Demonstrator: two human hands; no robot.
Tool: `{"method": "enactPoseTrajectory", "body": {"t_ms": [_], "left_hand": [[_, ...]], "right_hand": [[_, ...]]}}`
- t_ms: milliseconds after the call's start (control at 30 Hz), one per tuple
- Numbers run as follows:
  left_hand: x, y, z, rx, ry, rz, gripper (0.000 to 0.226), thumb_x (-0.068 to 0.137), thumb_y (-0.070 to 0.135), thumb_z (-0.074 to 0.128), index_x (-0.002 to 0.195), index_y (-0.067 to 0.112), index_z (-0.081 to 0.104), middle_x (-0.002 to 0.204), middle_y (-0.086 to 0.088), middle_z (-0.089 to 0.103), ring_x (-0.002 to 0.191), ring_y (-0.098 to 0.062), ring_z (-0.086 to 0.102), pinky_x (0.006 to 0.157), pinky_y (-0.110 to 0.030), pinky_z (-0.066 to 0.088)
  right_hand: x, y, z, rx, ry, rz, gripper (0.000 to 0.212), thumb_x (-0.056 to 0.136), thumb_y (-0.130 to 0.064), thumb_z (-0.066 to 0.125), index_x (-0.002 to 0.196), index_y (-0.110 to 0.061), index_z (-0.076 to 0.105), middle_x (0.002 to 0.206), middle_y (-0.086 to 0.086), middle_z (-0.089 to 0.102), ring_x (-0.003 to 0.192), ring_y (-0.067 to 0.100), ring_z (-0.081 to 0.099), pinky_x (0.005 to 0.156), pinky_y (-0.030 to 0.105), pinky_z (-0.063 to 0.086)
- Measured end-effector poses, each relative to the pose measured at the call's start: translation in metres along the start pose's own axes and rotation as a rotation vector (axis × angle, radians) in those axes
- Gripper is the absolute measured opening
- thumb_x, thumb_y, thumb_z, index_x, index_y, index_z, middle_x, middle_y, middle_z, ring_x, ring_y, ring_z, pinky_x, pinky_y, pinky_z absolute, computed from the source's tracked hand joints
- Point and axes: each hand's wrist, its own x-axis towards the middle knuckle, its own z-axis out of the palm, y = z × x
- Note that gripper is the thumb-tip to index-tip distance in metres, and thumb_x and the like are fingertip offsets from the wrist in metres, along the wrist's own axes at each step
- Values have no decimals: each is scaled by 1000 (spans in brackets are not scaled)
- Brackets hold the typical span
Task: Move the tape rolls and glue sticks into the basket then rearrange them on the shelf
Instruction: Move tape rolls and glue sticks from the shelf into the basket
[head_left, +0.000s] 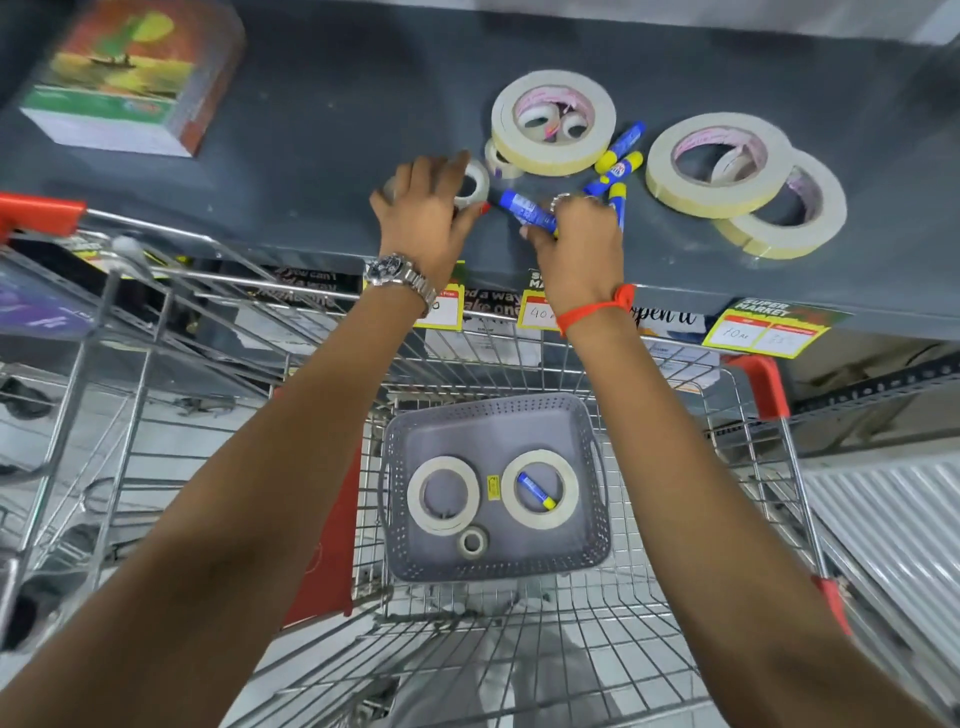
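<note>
On the grey shelf (311, 156) my left hand (426, 208) closes around a small clear tape roll (475, 182). My right hand (576, 234) grips a blue glue stick (524, 208), with more blue-and-yellow glue sticks (615, 156) beside it. A big cream tape roll (553, 122) with small rolls inside lies behind my hands. Two more big rolls (719, 166) overlap at the right. Below, the grey basket (493, 415) in the cart holds two cream tape rolls (443, 501), a small roll (472, 542) and one glue stick (536, 491).
The basket sits in a wire shopping cart (519, 649) with red handle ends. A stack of picture-covered pads (130, 78) stands at the shelf's left. Yellow price tags (763, 330) hang along the shelf's front edge. A second cart (104, 338) is at the left.
</note>
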Motion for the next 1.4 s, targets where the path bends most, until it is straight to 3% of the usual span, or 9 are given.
{"method": "enactPoseTrajectory", "body": {"t_ms": [167, 300, 700, 833, 900, 1000, 1100, 1267, 1400], "left_hand": [[-58, 1, 5, -91, 311, 27, 54, 89, 51, 40, 131, 19, 48, 121, -10, 59, 108, -28, 51, 90, -46, 38], [-124, -10, 38, -56, 315, 46, 49, 90, 50, 41, 128, 19, 46, 118, -9, 62, 110, -21, 42, 90, -51, 41], [-292, -23, 198, -43, -757, -120, 52, 72, 52, 36, 103, 25, 69, 94, 1, 72, 92, -19, 63, 73, -56, 53], [-312, -20, 224, -48, -821, -36, 44, 72, 43, 61, 111, 23, 65, 108, -3, 70, 96, -24, 67, 79, -55, 51], [-314, -21, 228, -18, -854, 18, 62, 53, 41, 82, 111, 24, 65, 112, -3, 69, 100, -25, 66, 80, -63, 48], [-308, -21, 219, 27, -919, 63, 73, 75, 46, 67, 139, 29, 35, 151, 1, 31, 140, -25, 28, 103, -70, 16], [-296, -25, 207, 55, -877, 62, 68, 92, 43, 45, 147, 27, 9, 158, 1, 0, 145, -21, -5, 110, -62, -7], [-274, -19, 160, 8, -572, 243, 49, 83, 32, 46, 129, 18, 49, 139, -7, 50, 132, -26, 41, 100, -60, 40], [-229, -1, 104, -114, -129, 409, 40, 84, 27, 40, 123, 21, 46, 138, -6, 49, 128, -23, 34, 107, -45, 22]], "right_hand": [[-57, 3, 13, 211, 347, -104, 22, 84, -17, 66, 100, -2, 69, 89, 21, 67, 82, 36, 64, 69, 29, 36], [-119, 28, 51, 314, 265, -72, 19, 85, -8, 64, 101, 2, 68, 97, 21, 68, 88, 34, 65, 77, 30, 42], [-222, 146, 174, -99, -713, 360, 35, 91, -17, 53, 117, 6, 58, 113, 28, 64, 107, 39, 59, 89, 41, 45], [-233, 169, 185, -239, -854, 308, 30, 92, -15, 52, 117, -1, 59, 117, 23, 64, 111, 34, 58, 93, 38, 45], [-237, 174, 186, -284, -874, 288, 29, 92, -10, 50, 118, 1, 56, 122, 21, 60, 116, 32, 55, 97, 37, 44], [-238, 174, 180, -362, -798, 284, 30, 89, -1, 48, 118, -2, 54, 124, 18, 56, 117, 33, 53, 95, 39, 46], [-230, 165, 170, -348, -713, 291, 37, 85, 1, 49, 121, -8, 54, 121, 16, 58, 113, 33, 56, 91, 41, 50], [-197, 129, 141, -212, -382, 256, 27, 85, -10, 52, 109, -7, 64, 111, 16, 66, 99, 32, 65, 81, 36, 54], [-159, 87, 88, -28, 181, -2, 30, 79, -18, 42, 83, -7, 70, 81, 13, 72, 75, 22, 64, 63, 27, 47]]}}
